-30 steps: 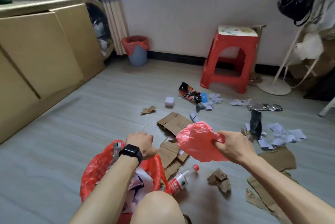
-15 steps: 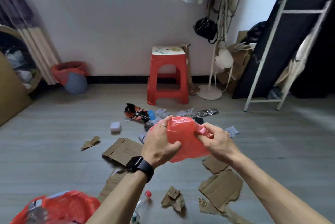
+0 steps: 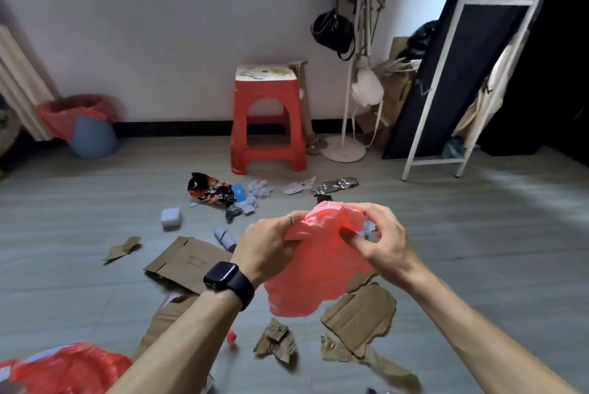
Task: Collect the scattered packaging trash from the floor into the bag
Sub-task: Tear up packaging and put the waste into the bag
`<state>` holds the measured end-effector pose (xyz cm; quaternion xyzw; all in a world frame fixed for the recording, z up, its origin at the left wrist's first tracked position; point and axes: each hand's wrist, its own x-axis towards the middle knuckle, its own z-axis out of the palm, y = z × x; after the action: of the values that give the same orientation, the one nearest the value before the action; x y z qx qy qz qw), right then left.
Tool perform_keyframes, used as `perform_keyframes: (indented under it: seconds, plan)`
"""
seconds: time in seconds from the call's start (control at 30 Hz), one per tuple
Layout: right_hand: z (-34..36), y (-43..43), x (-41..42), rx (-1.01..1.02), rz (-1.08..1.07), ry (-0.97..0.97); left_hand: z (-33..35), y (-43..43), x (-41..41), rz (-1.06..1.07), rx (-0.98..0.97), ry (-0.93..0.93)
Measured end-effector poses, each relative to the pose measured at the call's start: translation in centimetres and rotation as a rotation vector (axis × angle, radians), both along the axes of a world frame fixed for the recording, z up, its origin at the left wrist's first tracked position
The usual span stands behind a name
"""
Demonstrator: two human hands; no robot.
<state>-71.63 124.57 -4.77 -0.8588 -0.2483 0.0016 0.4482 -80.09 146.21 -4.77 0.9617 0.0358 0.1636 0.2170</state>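
A thin red plastic bag [image 3: 314, 279] hangs in the air in front of me. My left hand [image 3: 266, 248] grips its upper left edge and my right hand [image 3: 376, 239] pinches its upper right edge, fingers tucked into the plastic. On the floor lie torn cardboard pieces [image 3: 361, 314], a flat brown carton [image 3: 188, 261], a crumpled black and red wrapper [image 3: 210, 191], white paper scraps [image 3: 259, 188], a silver foil wrapper [image 3: 336, 185] and a small white box [image 3: 171, 217]. A filled red bag [image 3: 68, 368] sits at the bottom left.
A red plastic stool [image 3: 267, 119] stands by the wall. A blue bin with a red liner [image 3: 86, 126] is at the left. A white stand base [image 3: 342, 148] and a leaning black panel with white frame [image 3: 452, 81] are at the right.
My left hand left the filled bag and took hold of the loose red bag with the right. Both hands have since pulled it apart, so it hangs longer. My view swung right.
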Motion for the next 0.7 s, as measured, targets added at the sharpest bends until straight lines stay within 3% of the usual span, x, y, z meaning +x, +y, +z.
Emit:
perform_keyframes:
  seconds: [0.3, 0.5, 0.57, 0.7]
  plan:
    - [1.1, 1.6, -1.9, -0.008, 0.086, -0.071, 0.0, -0.1, 0.0, 0.009, -0.189, 0.118]
    - [1.1, 2.7, -2.6, 0.021, 0.035, -0.117, 0.8, -0.1, -0.4, -0.039, -1.035, 0.291]
    - [0.9, 3.1, -2.8, 0.043, -0.038, -0.125, 1.0, 0.1, -0.5, -0.053, -1.213, 0.317]
    - [1.1, 3.9, -3.6, 0.118, 0.014, -0.012, 0.6, -0.3, -0.5, 0.057, -1.022, 0.259]
